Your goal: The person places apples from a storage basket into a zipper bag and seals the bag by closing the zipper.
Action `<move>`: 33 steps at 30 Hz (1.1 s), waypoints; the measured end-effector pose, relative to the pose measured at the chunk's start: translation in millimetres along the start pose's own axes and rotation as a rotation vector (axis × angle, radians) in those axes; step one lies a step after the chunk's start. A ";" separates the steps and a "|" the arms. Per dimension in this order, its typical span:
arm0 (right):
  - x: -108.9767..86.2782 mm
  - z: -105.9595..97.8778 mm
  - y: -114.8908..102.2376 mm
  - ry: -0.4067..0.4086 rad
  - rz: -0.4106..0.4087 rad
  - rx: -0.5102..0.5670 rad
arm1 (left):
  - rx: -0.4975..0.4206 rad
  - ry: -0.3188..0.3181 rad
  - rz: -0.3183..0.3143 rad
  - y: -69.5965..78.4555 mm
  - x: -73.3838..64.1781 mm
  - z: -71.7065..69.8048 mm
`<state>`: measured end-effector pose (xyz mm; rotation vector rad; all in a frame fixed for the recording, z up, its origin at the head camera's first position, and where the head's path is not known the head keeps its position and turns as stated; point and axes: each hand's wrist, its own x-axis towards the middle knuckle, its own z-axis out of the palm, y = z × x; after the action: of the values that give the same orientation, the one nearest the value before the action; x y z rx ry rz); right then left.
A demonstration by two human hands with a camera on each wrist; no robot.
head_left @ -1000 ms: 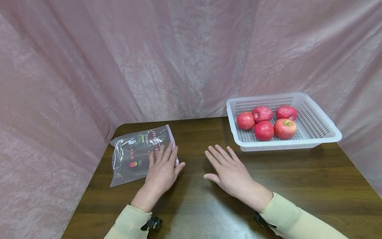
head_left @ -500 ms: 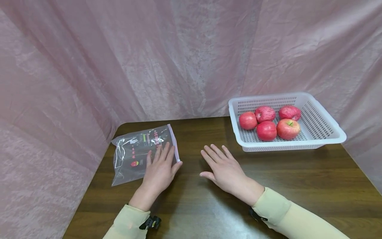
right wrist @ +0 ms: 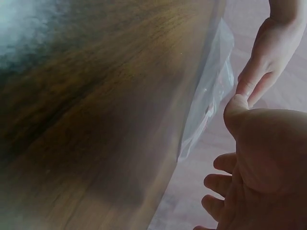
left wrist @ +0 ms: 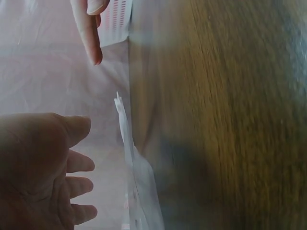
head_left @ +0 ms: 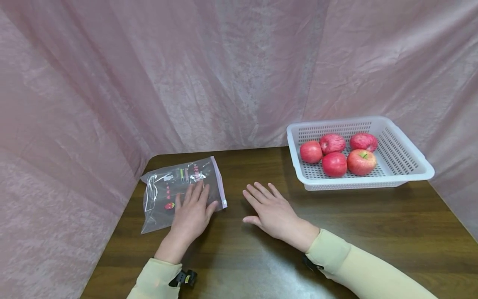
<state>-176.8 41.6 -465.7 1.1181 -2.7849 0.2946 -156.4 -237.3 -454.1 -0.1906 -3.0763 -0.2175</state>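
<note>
Bag [head_left: 160,199]: clear plastic, lying flat on L side of table [head_left: 231,253], twd far corner. Lilac zip strip [head_left: 219,180] runs along its R edge, w/ white slider [head_left: 224,203] at near end. Strawberry print [head_left: 169,205] shows on upper face.

L hand [head_left: 190,214]: released, grasping nothing; palm down, fingers extended & spread, just above near part of bag per L wrist view.

R hand [head_left: 272,212]: released, nothing in grip; palm down, fingers extended, above table betw. bag and basket [head_left: 369,180], apart from both.

Basket: white, perforated, far R of table; contains 5 red apples [head_left: 334,165], grouped twd its L side.

Sleeves [head_left: 330,251]: pale green. Pink cloth [head_left: 239,74] hangs behind table.
</note>
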 end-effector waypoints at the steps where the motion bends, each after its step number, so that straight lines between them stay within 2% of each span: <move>1: 1.4 0.4 -0.7 -0.009 -0.003 0.003 | -0.003 -0.004 -0.003 -1.5 0.2 -0.1; 12: 19.8 5.9 -12.9 -0.078 -0.071 0.006 | -0.026 -0.020 -0.054 -15.6 0.6 1.4; 18: 30.3 11.0 -18.7 -0.103 -0.099 0.040 | -0.027 -0.062 -0.071 -21.4 1.8 6.7; 26: 42.2 18.9 -23.9 -0.162 -0.134 0.055 | -0.023 -0.152 -0.080 -25.3 3.1 14.2; 33: 45.7 22.9 -25.9 -0.215 -0.139 0.029 | -0.036 -0.174 -0.072 -25.1 2.6 17.4</move>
<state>-192.6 -12.4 -475.9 1.4221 -2.8721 0.2122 -162.9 -259.1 -474.6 -0.1055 -3.2567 -0.2741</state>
